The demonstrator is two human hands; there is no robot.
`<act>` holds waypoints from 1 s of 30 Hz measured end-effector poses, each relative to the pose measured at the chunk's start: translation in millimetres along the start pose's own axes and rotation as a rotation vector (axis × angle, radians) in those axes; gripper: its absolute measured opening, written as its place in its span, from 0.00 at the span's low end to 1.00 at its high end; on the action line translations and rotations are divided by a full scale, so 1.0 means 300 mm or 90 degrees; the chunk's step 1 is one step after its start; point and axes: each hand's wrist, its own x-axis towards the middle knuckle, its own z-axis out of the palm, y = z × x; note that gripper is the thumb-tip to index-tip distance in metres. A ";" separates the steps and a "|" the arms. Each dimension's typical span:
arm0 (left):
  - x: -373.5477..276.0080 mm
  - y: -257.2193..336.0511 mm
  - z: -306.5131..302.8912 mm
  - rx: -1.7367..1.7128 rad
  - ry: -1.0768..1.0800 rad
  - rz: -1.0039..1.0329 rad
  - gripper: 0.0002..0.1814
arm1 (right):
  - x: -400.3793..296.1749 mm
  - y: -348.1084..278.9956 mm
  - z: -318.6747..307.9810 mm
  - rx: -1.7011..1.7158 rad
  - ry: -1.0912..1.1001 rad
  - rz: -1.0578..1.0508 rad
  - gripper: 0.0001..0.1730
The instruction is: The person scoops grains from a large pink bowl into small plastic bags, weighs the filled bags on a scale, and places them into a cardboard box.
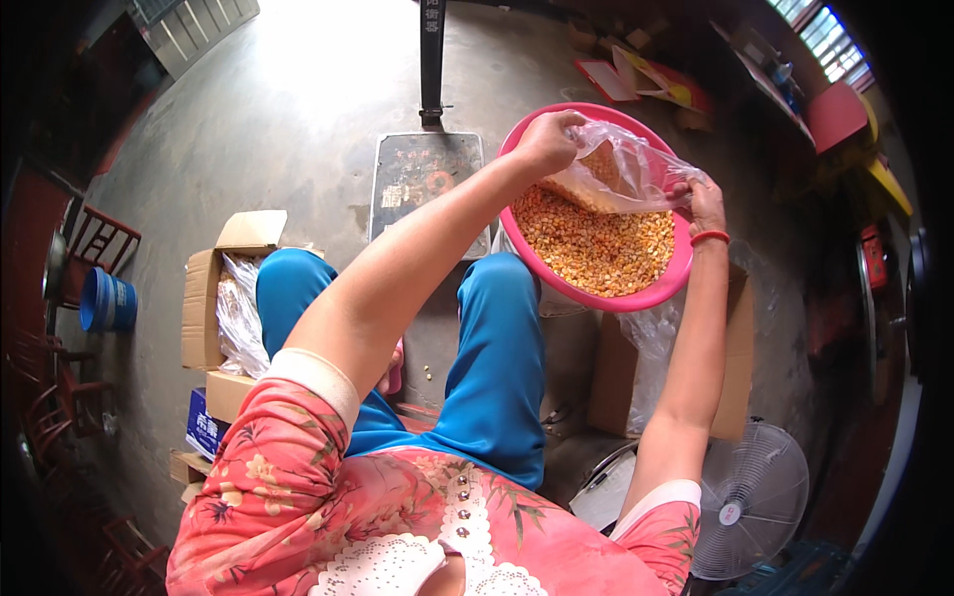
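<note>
Both my hands hold a clear plastic bag [647, 165] by its edge, over a pink plastic basin [522, 123]. My left hand [553, 141] grips the bag on the basin's far left side. On the right, my right hand [704, 201], with a red band at the wrist, pinches the bag's other end near the rim. Dried corn kernels [596, 249] fill the near part of the basin, and some kernels show through the bag. What the basin rests on is mostly hidden.
A platform scale [425, 175] with a black post [431, 67] stands ahead. Cardboard boxes with plastic liners flank my legs, one at left [201, 305] and one at right [734, 357]. A fan [753, 499] is at lower right. A blue bucket [108, 299] stands far left.
</note>
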 end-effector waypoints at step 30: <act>0.134 0.480 -0.548 -0.135 0.173 0.171 0.15 | -0.219 -0.744 0.368 0.293 -0.406 -0.504 0.24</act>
